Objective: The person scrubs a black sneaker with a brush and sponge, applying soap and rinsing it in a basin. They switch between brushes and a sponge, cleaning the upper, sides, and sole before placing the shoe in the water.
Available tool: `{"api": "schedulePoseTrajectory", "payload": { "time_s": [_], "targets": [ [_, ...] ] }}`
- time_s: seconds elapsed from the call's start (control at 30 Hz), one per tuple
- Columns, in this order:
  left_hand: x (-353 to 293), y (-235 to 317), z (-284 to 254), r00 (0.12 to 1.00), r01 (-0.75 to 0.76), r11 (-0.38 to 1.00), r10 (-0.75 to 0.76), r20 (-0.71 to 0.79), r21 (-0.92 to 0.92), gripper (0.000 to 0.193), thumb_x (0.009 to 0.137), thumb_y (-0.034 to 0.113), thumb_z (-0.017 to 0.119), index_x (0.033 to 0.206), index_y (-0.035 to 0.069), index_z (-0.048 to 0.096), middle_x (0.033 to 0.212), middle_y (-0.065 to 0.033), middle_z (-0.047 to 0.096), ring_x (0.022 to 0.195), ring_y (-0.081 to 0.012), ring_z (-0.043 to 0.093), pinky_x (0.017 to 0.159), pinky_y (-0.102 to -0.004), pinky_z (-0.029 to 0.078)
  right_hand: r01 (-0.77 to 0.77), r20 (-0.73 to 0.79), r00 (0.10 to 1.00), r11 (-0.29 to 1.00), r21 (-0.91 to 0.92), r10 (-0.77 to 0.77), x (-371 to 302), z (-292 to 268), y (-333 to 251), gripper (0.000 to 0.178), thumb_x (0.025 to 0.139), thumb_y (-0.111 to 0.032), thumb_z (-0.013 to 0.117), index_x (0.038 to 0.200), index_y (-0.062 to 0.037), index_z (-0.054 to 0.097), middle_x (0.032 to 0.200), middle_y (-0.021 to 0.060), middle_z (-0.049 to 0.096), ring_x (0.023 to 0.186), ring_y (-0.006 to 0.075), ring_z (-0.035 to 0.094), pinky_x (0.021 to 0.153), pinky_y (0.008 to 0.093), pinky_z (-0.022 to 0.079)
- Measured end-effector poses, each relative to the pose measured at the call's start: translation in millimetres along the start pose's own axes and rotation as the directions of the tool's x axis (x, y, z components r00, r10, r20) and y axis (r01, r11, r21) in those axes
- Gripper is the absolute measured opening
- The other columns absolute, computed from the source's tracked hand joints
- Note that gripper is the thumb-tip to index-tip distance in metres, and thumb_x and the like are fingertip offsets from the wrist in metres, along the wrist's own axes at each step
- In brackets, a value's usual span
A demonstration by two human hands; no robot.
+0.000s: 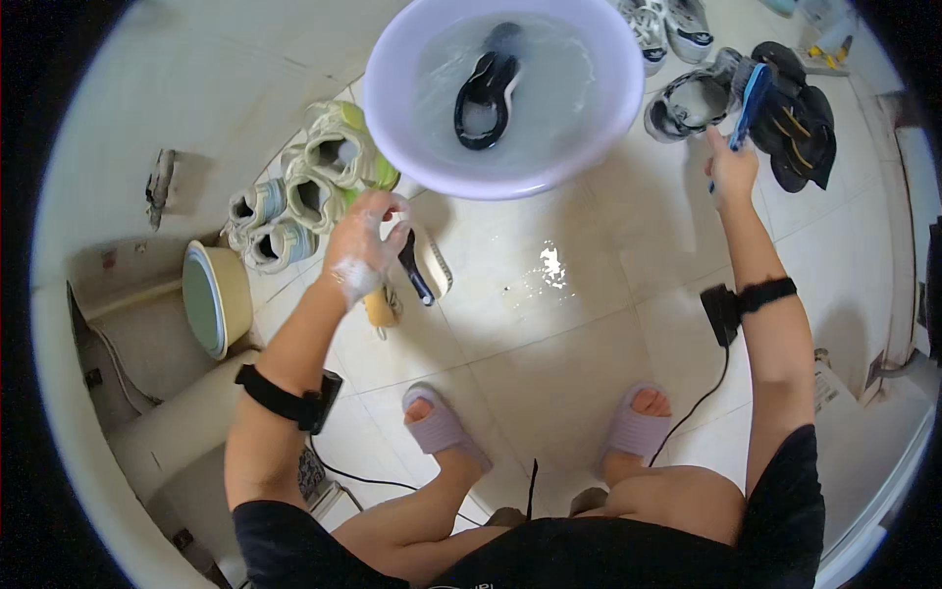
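My right hand (732, 175) is closed around the handle of a blue scrub brush (752, 100), raised beside the shoes on the right. Wet with suds, my left hand (361, 245) hangs over the floor with its fingers loosely curled and apart, and no object shows in it. Just under it lie a dark-handled brush (416, 270) with pale bristles and a yellowish handle (379, 309), partly covered by the hand. A black shoe with white trim (483, 103) sits in cloudy water in a lavender basin (500, 183); its far end is blurred by the water.
Pale sneakers (329, 157) stand left of the basin, smaller light sneakers (270, 236) beside them. At right are a grey shoe (687, 106) and black sandals (797, 123). A yellow bucket (231, 294) stands by the left wall. Water wets the floor tiles (549, 324).
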State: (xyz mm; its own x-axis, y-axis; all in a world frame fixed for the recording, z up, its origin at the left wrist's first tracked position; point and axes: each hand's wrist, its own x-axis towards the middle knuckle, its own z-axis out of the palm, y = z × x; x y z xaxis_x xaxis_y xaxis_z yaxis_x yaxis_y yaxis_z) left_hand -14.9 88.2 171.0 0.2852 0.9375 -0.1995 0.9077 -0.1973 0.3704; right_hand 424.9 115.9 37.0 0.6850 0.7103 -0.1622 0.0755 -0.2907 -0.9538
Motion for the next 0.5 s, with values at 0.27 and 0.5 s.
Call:
{"api": "schedulePoseTrajectory", "payload": {
  "time_s": [0.27,0.5],
  "targets": [
    [57,-8,-3,0.946,-0.3,0.945,0.278,0.169,0.127,0.026,0.082,0.021,0.059,0.102,0.004,0.058,0.101,-0.016,0.059,0.096,-0.033,0.057,0.083,-0.0396,0.046,-0.242,0.266,0.929,0.966,-0.089,0.257,-103,-67,-32,0.03,0.084,-0.029,0.066,0.077,-0.008,0.046,0.059,0.0018,0.051,0.037,0.0071,0.04,0.034,0.0218,0.03],
    [165,30,78,0.917,-0.26,0.837,0.058,0.394,0.482,0.039,0.082,0.026,0.06,0.113,0.004,0.057,0.114,-0.0185,0.057,0.108,-0.0345,0.053,0.091,-0.0388,0.043,-0.25,0.196,0.93,0.926,-0.282,0.31,-171,-148,-108,0.028,0.087,-0.029,0.063,0.079,-0.0092,0.045,0.058,0.0005,0.05,0.037,0.0051,0.038,0.034,0.0195,0.029]
  ]
}}
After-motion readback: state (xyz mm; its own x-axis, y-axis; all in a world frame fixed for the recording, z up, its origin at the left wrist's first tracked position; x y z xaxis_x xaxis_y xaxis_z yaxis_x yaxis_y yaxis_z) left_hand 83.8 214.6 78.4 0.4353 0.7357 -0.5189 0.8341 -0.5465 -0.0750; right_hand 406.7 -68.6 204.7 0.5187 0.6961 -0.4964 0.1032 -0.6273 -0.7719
